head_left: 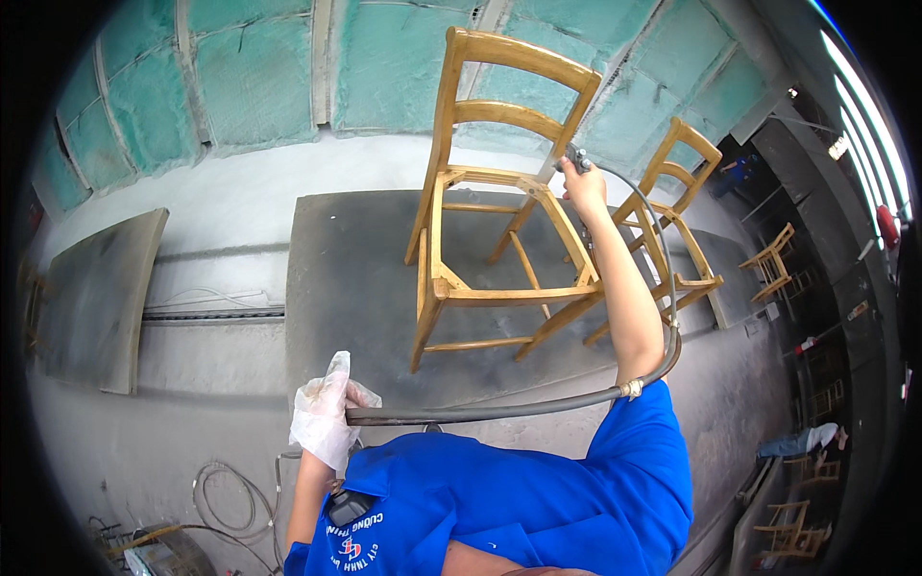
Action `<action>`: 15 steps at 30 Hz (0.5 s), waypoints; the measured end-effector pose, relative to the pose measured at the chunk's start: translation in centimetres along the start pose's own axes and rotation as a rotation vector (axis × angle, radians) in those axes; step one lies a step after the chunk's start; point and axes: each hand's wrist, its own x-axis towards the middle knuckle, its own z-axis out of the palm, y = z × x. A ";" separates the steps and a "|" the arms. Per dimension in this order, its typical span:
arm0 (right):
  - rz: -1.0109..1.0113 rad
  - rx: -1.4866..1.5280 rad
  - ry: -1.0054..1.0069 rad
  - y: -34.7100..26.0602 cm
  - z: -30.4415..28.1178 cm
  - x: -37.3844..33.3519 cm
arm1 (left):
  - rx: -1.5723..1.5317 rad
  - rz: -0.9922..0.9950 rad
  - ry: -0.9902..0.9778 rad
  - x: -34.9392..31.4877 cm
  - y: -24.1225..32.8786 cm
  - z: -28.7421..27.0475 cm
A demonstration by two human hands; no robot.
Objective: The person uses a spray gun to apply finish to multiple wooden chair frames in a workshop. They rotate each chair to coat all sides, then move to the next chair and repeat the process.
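My right hand point(584, 187), bare and closed, grips a metal spray gun point(575, 156). The gun points left, close to the right back post of a wooden chair frame point(523, 60) with an open seat. A faint mist shows between nozzle and post. From the gun a hose point(499, 411) loops down past my right forearm and crosses in front of my body. My left hand point(327, 413), in a thin white plastic glove, is closed around that hose with the thumb pointing up. The chair stands upright on a dark flat board point(360, 259).
A second chair frame point(693, 142) stands just right of my right arm. Another dark panel point(101, 298) lies at the left. Coiled hose point(230, 504) rests on the floor at lower left. Several chairs point(770, 261) stand farther right. Turquoise-covered panels point(254, 82) form the far wall.
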 end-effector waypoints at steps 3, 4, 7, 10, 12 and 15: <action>-0.184 -0.124 0.086 1.4 -1.5 -1.2 | 0.144 0.018 -0.016 0.2 -0.1 -0.4; -0.193 -0.155 0.051 1.5 -1.7 -2.0 | 0.220 0.007 0.001 0.3 -0.1 -0.4; -0.234 -0.288 -0.140 0.5 -2.6 -4.1 | 0.218 0.004 -0.052 0.6 -0.1 -0.3; -0.317 -0.379 -0.005 -1.4 -3.7 -4.6 | 0.205 0.065 -0.053 1.0 0.0 0.0; -0.334 -0.371 0.071 -2.6 -5.0 -4.0 | 0.215 0.066 -0.057 1.2 0.1 0.0; -0.457 -0.353 0.189 -3.7 -7.1 -2.8 | 0.219 0.082 -0.076 1.3 0.0 0.0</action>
